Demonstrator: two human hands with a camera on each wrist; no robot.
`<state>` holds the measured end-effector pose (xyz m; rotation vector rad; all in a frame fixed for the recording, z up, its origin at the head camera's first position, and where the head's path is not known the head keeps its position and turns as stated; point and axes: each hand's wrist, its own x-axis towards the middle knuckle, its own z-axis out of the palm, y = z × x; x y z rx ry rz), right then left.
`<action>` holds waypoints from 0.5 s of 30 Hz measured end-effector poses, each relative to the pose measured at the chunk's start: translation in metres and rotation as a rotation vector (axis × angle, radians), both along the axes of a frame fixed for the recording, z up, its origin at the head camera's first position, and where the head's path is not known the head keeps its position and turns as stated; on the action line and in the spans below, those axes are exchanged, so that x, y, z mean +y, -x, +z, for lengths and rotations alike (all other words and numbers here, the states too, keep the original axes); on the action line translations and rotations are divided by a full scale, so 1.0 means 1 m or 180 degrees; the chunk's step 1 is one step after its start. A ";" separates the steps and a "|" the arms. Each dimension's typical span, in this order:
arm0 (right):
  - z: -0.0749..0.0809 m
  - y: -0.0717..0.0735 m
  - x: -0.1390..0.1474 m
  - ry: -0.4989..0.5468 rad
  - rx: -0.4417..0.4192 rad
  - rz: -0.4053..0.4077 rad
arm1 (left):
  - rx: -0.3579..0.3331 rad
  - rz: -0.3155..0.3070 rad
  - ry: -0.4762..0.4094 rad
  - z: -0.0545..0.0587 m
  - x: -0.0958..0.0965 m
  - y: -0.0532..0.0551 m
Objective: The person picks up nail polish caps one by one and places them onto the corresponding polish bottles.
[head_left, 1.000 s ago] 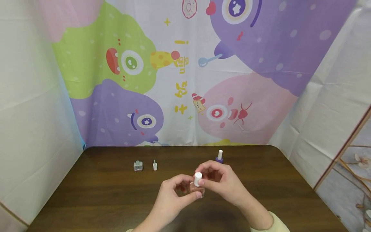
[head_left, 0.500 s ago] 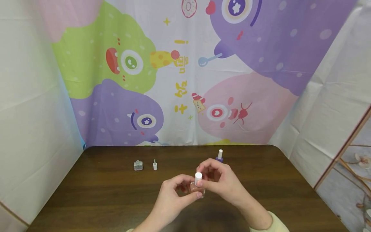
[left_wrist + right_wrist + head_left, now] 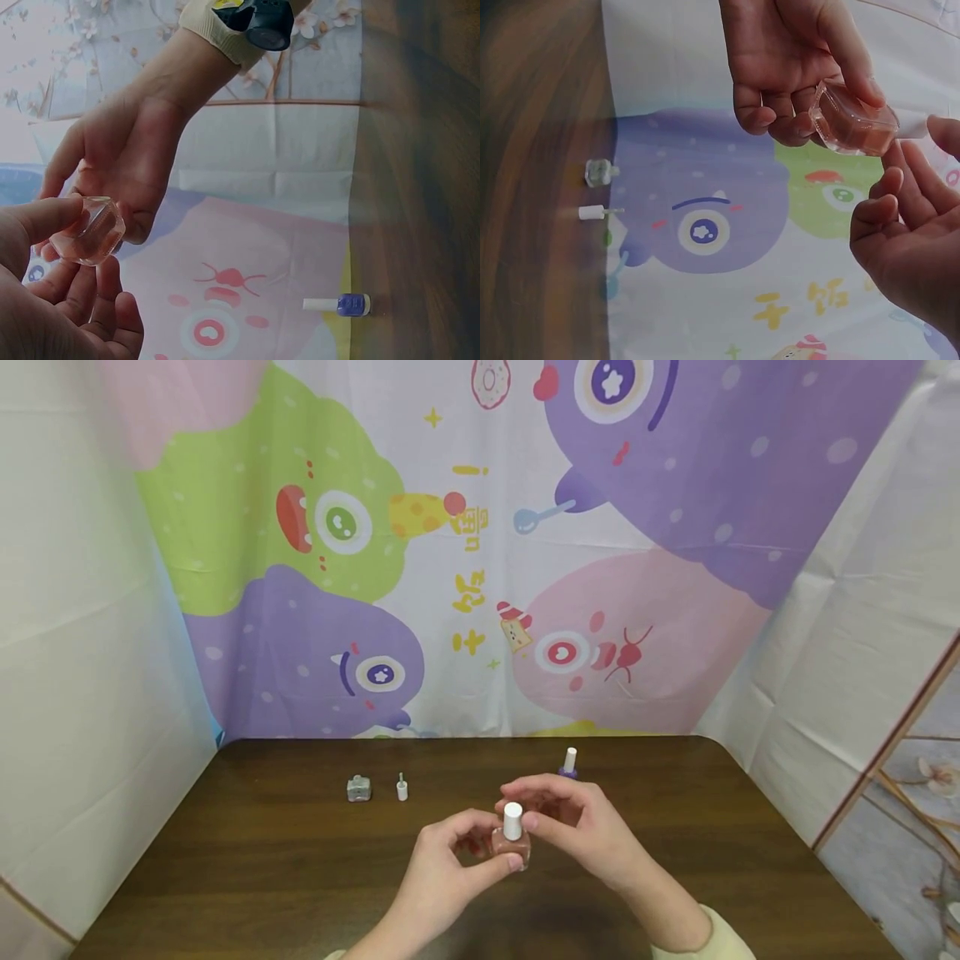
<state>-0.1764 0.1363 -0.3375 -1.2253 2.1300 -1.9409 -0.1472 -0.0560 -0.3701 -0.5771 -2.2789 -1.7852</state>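
Note:
Over the table's middle, my left hand [image 3: 450, 864] grips a small clear nail polish bottle [image 3: 512, 846] of brownish-pink polish between thumb and fingers. Its white cap [image 3: 512, 821] points up. My right hand [image 3: 573, 827] has its thumb at the cap's right side and its index finger reaching round behind, pinching it lightly. In the right wrist view the bottle [image 3: 851, 124] lies under the left thumb, with the right thumb [image 3: 946, 135] by the cap's end. The left wrist view shows the bottle's base [image 3: 94, 232]; the cap is hidden there.
At the back left of the dark wooden table [image 3: 300, 877] stand an uncapped silvery polish bottle [image 3: 358, 788] and a white cap with its brush upward [image 3: 402, 788]. A purple polish bottle with a white cap [image 3: 570, 762] stands behind my right hand. A cartoon curtain [image 3: 465, 693] hangs behind.
My right thumb has shifted from the cap's front to its right side, and the index finger has come further left behind it. The left hand and bottle stay almost in place.

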 end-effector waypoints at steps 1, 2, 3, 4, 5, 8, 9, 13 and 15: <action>0.000 0.000 0.000 0.0033 -0.0050 0.0094 | -0.0017 0.0011 0.0018 0.000 0.000 0.000; 0.000 0.000 0.001 0.0067 -0.0050 0.0201 | -0.0028 0.0018 0.0038 0.001 0.000 0.000; 0.001 0.001 0.001 0.0103 -0.0053 0.0313 | -0.0044 0.0024 0.0051 0.001 0.000 -0.001; 0.001 0.001 0.001 0.0132 -0.0041 0.0412 | -0.0052 0.0028 0.0065 0.002 0.000 -0.001; 0.001 0.001 0.001 0.0157 -0.0063 0.0481 | -0.0049 0.0029 0.0071 0.002 0.001 -0.001; 0.001 0.002 0.001 0.0173 -0.0041 0.0577 | -0.0008 0.0017 0.0055 0.002 0.001 -0.002; 0.001 0.002 0.001 0.0161 -0.0031 0.0561 | 0.0018 0.0009 0.0046 0.002 0.000 -0.002; -0.001 0.003 0.000 0.0066 0.0011 0.0423 | 0.0110 -0.0021 0.0012 0.001 0.000 -0.002; -0.002 0.003 0.001 0.0037 0.0036 0.0373 | 0.0088 -0.0030 -0.0004 0.001 0.001 -0.002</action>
